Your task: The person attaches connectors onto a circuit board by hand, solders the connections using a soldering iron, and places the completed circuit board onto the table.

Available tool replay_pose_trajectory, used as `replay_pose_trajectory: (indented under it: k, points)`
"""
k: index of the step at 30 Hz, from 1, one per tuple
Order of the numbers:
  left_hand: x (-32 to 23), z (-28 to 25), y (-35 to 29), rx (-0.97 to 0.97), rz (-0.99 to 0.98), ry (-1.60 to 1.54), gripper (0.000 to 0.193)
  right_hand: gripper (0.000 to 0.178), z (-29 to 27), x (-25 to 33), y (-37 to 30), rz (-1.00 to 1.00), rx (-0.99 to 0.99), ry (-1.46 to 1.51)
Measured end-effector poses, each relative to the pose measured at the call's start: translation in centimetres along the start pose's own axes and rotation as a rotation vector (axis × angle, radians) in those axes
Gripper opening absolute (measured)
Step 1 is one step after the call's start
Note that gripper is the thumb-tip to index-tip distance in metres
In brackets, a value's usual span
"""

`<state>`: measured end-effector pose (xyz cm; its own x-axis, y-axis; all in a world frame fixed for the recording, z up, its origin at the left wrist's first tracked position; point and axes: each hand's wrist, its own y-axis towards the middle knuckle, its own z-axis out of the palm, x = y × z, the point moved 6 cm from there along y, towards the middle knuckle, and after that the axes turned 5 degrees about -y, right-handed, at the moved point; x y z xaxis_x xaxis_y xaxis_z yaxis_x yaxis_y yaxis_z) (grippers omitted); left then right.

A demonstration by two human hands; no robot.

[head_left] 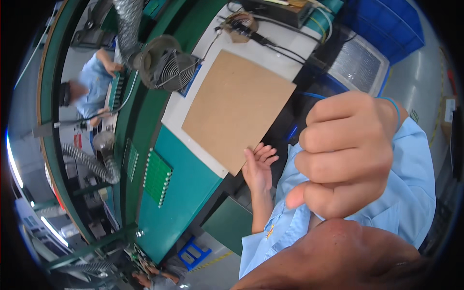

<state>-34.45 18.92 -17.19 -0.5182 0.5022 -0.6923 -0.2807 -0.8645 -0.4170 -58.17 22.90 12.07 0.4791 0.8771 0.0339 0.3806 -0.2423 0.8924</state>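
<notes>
Close in front of me, my right hand [345,154] is raised in a fist, a thin blue band around its wrist. The curled fingers hide whatever might be inside. Lower and further left, my left hand [260,164] is palm up beside a brown flat board [241,104]. Its thumb touches the board's near edge, while the fingers are loosely bent and apart, off the board. The brown board lies over a white sheet [170,112] on the workbench. A green circuit board panel [157,178] rests on the teal bench mat [181,193], left of the brown board.
A fume-extraction fan [175,72] with a silver duct [129,24] stands behind the board. Cables and a soldering-iron holder [240,26] are at the far end. Blue crates [389,26] stand right; a blue stool [194,253] is below. Across the bench, another person [94,84] handles green boards.
</notes>
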Motion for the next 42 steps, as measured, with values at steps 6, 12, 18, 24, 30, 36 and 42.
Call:
replay_pose_trajectory:
  k: [6,12,18,24,30,36,42]
  points:
    - [0.9,1.5,1.5,-0.037,-0.097,-0.033,0.054,0.031,4.3,0.9,2.9,-0.054,-0.008,0.093]
    - [0.2,2.3,1.5,0.005,-0.163,-0.068,0.055,0.023,9.2,1.5,5.2,0.003,0.134,0.298]
    - [-2.6,2.1,-2.4,0.482,-0.107,0.208,0.034,0.017,14.9,0.6,5.7,0.009,0.375,0.425]
    - [-17.4,-3.2,-5.8,0.253,0.342,0.208,0.030,0.048,22.8,-1.7,8.0,0.320,0.507,0.494]
    - [-31.7,-10.5,-3.7,-0.270,0.837,0.412,0.036,0.055,31.7,-2.9,12.3,0.476,0.706,0.528]
    - [-41.7,-17.2,7.5,-0.594,0.725,1.499,0.057,0.057,36.9,-4.0,12.1,0.591,0.865,0.471]
    - [-46.0,-20.5,20.7,-0.750,0.505,1.965,0.071,0.060,38.5,-6.1,10.1,0.667,0.989,0.473]
